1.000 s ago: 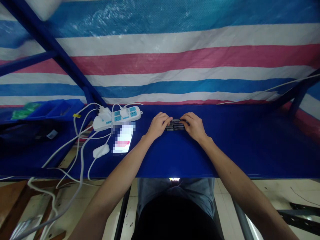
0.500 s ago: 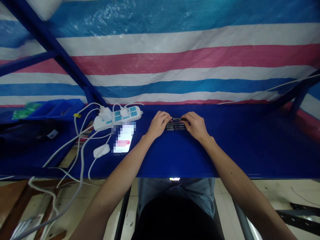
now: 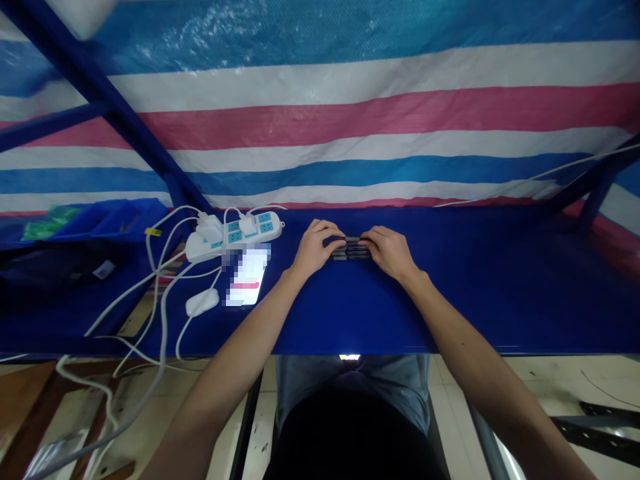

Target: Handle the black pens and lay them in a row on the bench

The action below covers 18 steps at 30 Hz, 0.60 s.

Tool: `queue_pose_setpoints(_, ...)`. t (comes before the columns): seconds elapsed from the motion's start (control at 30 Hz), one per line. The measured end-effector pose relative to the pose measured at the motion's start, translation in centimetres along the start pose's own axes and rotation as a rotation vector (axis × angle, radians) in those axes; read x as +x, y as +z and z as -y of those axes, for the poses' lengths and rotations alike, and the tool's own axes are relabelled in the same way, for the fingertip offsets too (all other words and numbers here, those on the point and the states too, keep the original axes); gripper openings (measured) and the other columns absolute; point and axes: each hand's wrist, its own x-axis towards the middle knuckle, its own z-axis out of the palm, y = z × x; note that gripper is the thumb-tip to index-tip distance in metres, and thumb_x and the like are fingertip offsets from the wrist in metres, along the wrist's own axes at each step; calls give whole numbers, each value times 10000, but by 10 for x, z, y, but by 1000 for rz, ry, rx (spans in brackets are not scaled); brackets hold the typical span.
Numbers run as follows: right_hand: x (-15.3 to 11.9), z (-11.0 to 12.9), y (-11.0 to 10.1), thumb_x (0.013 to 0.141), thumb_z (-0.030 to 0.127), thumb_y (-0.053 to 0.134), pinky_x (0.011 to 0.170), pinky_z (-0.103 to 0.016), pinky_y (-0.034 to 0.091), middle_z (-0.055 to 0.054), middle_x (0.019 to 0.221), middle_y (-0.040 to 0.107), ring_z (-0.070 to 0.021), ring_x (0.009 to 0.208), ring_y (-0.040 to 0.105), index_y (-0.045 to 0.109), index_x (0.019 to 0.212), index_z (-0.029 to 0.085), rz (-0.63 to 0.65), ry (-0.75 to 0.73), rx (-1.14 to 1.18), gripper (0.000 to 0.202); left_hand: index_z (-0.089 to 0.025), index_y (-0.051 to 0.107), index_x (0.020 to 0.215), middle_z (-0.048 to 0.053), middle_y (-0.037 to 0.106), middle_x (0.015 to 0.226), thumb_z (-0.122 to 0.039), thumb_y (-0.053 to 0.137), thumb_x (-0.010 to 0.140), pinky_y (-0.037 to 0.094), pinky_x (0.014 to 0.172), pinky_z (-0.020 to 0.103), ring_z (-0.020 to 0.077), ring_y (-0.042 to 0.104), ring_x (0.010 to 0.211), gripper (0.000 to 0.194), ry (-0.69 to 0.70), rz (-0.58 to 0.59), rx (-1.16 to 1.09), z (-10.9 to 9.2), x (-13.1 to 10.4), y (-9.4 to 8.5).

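Note:
Several slim black pen-like sticks point(image 3: 351, 254) lie side by side in a small row on the blue table point(image 3: 350, 313). Their exact kind is too small to make out. My left hand point(image 3: 316, 248) has its thumb and fingers closed at the left end of the farthest stick point(image 3: 353, 239). At that stick's right end, the fingers of my right hand point(image 3: 390, 252) are closed too. Fingertips hide both ends of it, and it rests against or just beyond the others.
To the left are a white power strip point(image 3: 200, 250) with plugs, a lit phone point(image 3: 247, 277), a white adapter point(image 3: 203, 303) and looping cables. Blue bins point(image 3: 115, 220) stand farther left. A striped tarp point(image 3: 350, 127) hangs behind the table.
The farthest stick has turned or shifted slightly: a pale mark on it no longer shows, and it sits closer to the row. Both hands stay at its ends.

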Motion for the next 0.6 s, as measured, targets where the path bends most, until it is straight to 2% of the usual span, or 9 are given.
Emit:
queue_pose_setpoints(0.1,0,-1,0,1047,335,542,767,-360,472,-75,956,744,-235,891,659,740,1035,216,-32,-1,17,231,-244,750,1081,51,709,1089,-346,672,985,501,989,429,227,600,1060,160,-25,62,20,0,0,0)
queue_pose_setpoints(0.2,-1,0,-1,1045,344,546,801,-379,490,-83,994,749,-246,923,658,738,1049,216,-57,-26,31,231,-227,757,988,53,712,1070,-311,549,1050,502,974,427,224,592,1034,233,-15,99,20,0,0,1)
queue_pose_setpoints(0.33,-1,0,-1,1030,320,566,813,-397,497,-85,998,753,-256,933,651,748,1044,224,-63,-27,41,206,-236,765,951,50,717,1059,-286,606,1019,512,963,437,228,589,1020,180,11,74,9,0,0,1)
queue_pose_setpoints(0.47,0,-3,1,1025,310,565,760,-382,481,-80,949,755,-247,885,650,772,1028,227,-37,1,31,223,-238,770,931,54,717,1043,-265,639,997,524,937,446,234,596,1013,149,33,22,3,-3,0,0)
queue_pose_setpoints(0.6,0,-5,0,1005,394,616,749,-379,461,-65,874,762,-238,825,647,789,968,247,-36,42,44,230,-231,770,929,52,720,1037,-256,650,992,526,922,433,228,604,1006,137,53,-11,3,-5,0,0)
